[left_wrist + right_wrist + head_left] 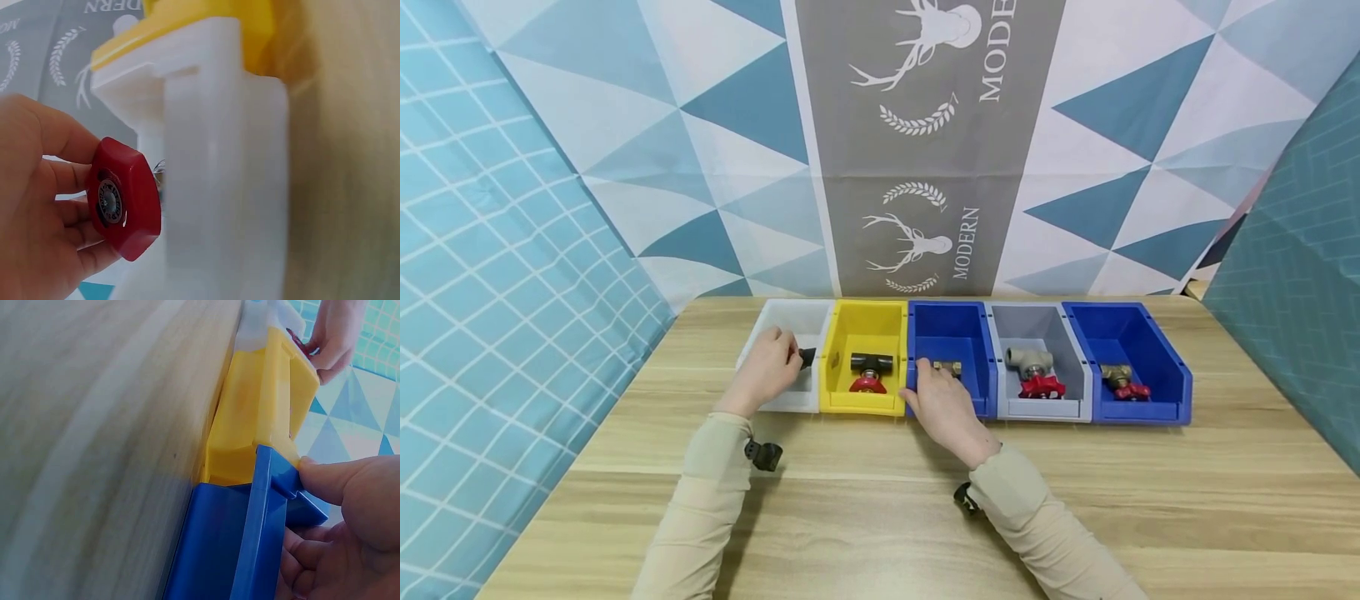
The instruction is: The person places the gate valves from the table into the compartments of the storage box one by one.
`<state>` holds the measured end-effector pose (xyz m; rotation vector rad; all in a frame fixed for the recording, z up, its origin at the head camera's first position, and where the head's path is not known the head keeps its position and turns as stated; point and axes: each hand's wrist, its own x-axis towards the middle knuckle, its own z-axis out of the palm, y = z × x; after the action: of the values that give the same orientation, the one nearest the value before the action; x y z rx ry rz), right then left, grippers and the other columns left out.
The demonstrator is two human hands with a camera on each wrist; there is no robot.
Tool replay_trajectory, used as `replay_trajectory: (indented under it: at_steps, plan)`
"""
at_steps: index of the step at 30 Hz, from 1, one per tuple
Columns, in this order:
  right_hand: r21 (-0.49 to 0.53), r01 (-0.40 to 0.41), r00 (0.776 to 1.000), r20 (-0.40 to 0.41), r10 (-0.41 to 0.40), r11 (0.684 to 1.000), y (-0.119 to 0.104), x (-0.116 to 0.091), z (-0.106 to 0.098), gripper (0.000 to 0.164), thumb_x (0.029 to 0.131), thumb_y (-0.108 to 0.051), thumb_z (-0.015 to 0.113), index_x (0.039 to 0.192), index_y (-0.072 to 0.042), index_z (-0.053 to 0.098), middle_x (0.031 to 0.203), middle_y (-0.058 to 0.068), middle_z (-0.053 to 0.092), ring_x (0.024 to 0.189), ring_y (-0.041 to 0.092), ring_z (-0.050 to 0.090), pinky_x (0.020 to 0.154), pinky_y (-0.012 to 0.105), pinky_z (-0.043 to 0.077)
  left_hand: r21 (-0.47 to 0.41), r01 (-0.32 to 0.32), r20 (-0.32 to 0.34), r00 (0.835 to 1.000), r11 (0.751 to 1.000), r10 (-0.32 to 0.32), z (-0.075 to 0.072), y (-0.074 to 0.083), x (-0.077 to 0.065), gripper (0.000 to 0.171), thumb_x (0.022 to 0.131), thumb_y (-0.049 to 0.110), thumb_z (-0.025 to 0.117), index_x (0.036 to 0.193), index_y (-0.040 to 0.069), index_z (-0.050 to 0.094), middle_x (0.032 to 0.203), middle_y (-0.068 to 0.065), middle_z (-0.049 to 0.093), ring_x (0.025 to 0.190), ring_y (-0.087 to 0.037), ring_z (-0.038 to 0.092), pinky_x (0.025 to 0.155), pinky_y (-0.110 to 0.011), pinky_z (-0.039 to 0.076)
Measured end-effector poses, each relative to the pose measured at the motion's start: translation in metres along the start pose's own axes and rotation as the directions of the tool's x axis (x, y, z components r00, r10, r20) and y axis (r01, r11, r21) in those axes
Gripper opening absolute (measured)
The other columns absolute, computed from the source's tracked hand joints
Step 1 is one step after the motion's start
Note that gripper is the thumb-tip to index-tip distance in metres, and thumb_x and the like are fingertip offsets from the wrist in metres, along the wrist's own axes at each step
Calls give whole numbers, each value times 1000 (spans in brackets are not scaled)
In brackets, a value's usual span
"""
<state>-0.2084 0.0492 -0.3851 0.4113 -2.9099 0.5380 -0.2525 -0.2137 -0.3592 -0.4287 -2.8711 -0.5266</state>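
In the white bin (793, 398) at the left end, my left hand (769, 367) holds a valve with a red handwheel (134, 200). Its black pipe end (807, 357) shows past the fingers in the head view; the rest of its body is mostly hidden. Thumb and fingertips pinch the wheel's rim. My right hand (946, 408) grips the left front wall of the middle blue bin (250, 544), thumb at the corner beside the yellow bin (863, 403) and fingers inside. Beyond those fingers lies a brass valve (953, 368), partly covered by the hand.
A black valve with a red wheel (870, 372) lies in the yellow bin. Right of the middle bin, a grey bin (1048, 410) holds a grey valve (1034, 372), and another blue bin (1142, 412) holds a brass valve (1123, 382). All stand in a row on the wooden table (865, 517).
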Motion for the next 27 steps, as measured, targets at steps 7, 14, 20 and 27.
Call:
replay_trajectory:
  at_steps: [7, 14, 20, 27]
  plan:
    - [-1, 7, 1000, -2, -7, 1000, 0, 1, 0, 43, 89, -33, 57, 113, 1, 48, 82, 12, 59, 71, 23, 55, 58, 36, 47, 20, -23, -28, 999, 1000, 23, 11, -3, -2, 10, 87, 8, 48, 80, 2, 53, 76, -9, 45, 67, -21, 41, 60, -30, 35]
    - [1, 6, 1000, -9, -6, 1000, 0, 0, -1, 43, 89, -33, 57, 114, 2, 48, 84, 12, 60, 72, 24, 56, 60, 37, 48, -2, 16, 25, 1000, 1000, -16, 13, -1, -6, 9, 86, 10, 50, 80, 4, 54, 76, -7, 47, 65, -19, 43, 58, -29, 36]
    - [11, 7, 1000, -22, -6, 1000, 0, 0, -1, 44, 88, -32, 59, 114, 2, 49, 85, 13, 61, 72, 24, 58, 59, 37, 49, -10, 58, 94, 994, 998, -57, 15, -2, -8, 8, 85, 10, 52, 78, 5, 54, 74, -7, 47, 64, -19, 43, 58, -28, 36]
    - [27, 5, 1000, -29, -4, 1000, 1, 0, 1, 46, 88, -32, 59, 116, 2, 49, 89, 15, 63, 72, 25, 60, 60, 37, 50, 7, 63, 177, 982, 998, -63, 16, -2, -8, 9, 85, 11, 52, 78, 6, 54, 74, -6, 47, 64, -18, 44, 58, -28, 35]
